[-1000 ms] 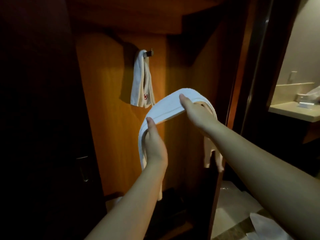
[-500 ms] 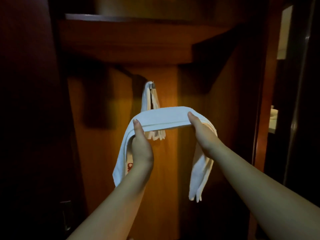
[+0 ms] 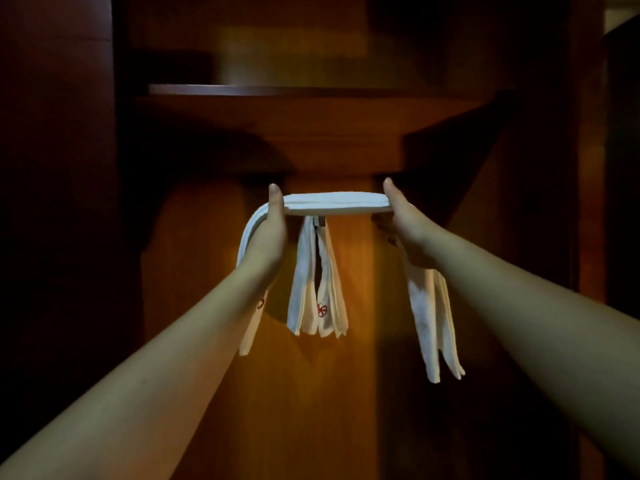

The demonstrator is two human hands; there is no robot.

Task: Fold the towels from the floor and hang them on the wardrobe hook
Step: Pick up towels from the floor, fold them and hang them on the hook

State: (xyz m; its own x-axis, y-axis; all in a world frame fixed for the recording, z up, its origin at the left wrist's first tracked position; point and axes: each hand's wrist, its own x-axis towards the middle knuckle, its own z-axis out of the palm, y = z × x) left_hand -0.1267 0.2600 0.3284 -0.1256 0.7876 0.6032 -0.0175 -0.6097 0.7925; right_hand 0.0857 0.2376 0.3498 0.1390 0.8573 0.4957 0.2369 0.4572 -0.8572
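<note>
Both hands — left hand (image 3: 268, 233), right hand (image 3: 403, 220) — grip the folded towel (image 3: 334, 204) stretched level just above the wardrobe hook (image 3: 320, 221), likely so its middle drops over — beside the hung towel (image 3: 317, 289).

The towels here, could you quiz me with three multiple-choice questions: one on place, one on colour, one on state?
1. Where is the held towel?
A. on the floor
B. stretched level just above the hook
C. on the shelf

2. What colour is the emblem on the hanging towel?
A. red
B. blue
C. green

3. How is the held towel held?
A. left hand only
B. right hand only
C. left hand and right hand both grip it

Answers: B, its span sits over the hook; A, a red mark shows; C, a hand grips each end.
</note>
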